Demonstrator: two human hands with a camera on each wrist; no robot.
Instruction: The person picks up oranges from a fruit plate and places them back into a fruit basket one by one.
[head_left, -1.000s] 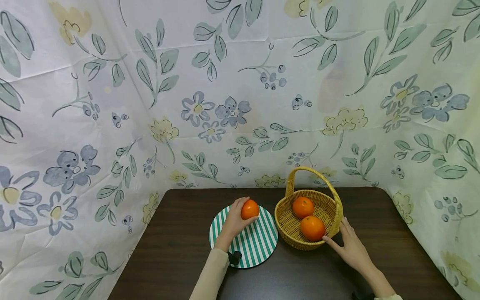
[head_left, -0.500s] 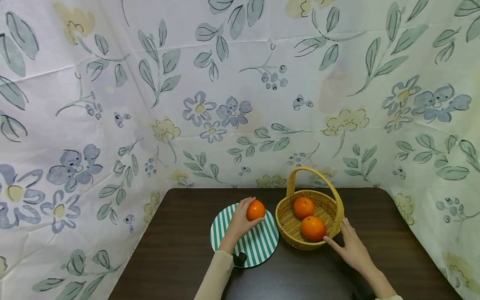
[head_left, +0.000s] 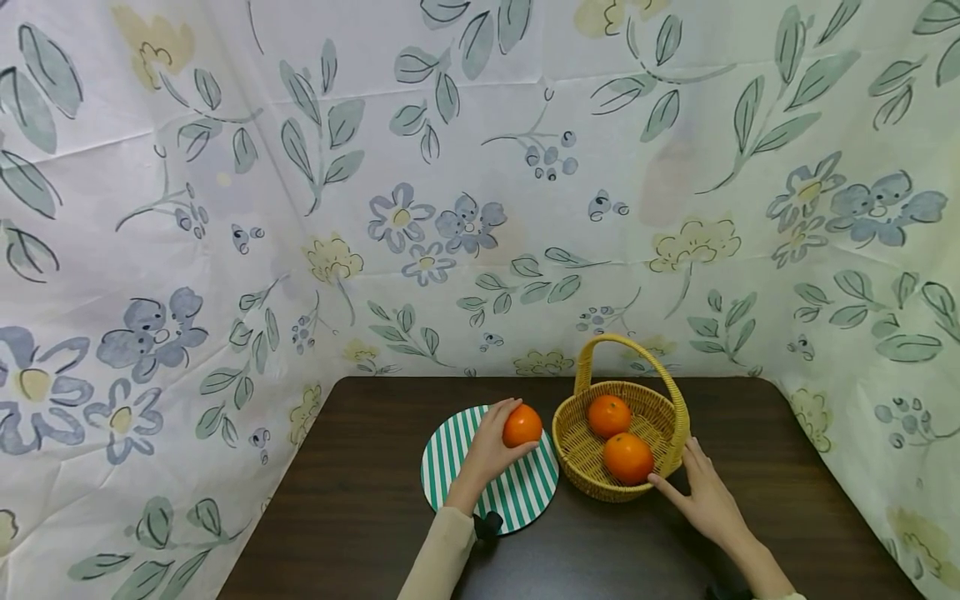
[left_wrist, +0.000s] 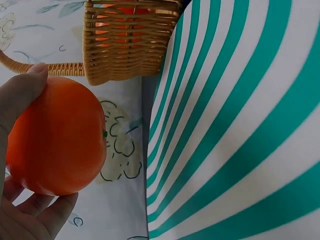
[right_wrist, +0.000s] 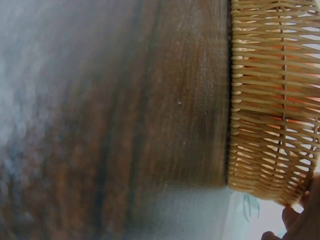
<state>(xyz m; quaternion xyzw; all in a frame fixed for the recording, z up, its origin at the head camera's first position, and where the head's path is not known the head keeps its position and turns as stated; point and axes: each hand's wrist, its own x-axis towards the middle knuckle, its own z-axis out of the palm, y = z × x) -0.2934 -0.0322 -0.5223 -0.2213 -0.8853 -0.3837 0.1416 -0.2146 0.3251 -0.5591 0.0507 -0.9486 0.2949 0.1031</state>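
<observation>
My left hand (head_left: pixel 487 446) grips an orange (head_left: pixel 522 426) between thumb and fingers, above the right part of a round green-and-white striped mat (head_left: pixel 517 492). In the left wrist view the held orange (left_wrist: pixel 60 137) shows its small green stem spot, clear of the striped surface. Just right of the mat stands a yellow wicker basket (head_left: pixel 581 454) with a tall arched handle; two more oranges lie in it, one behind (head_left: pixel 609 415) and one in front (head_left: pixel 628 458). My right hand (head_left: pixel 708 496) touches the basket's right side with fingers extended, thumb tip at the rim.
A dark wooden table (head_left: pixel 360 483) carries everything. Behind it and along both sides hangs a white cloth (head_left: pixel 450 333) printed with flowers and leaves. The basket's handle (head_left: pixel 630 342) rises above its rim. Bare wood (right_wrist: pixel 125 125) lies beside the basket in the right wrist view.
My left hand has carried the orange to the right across the mat, closer to the basket. The right hand stays at the basket's side.
</observation>
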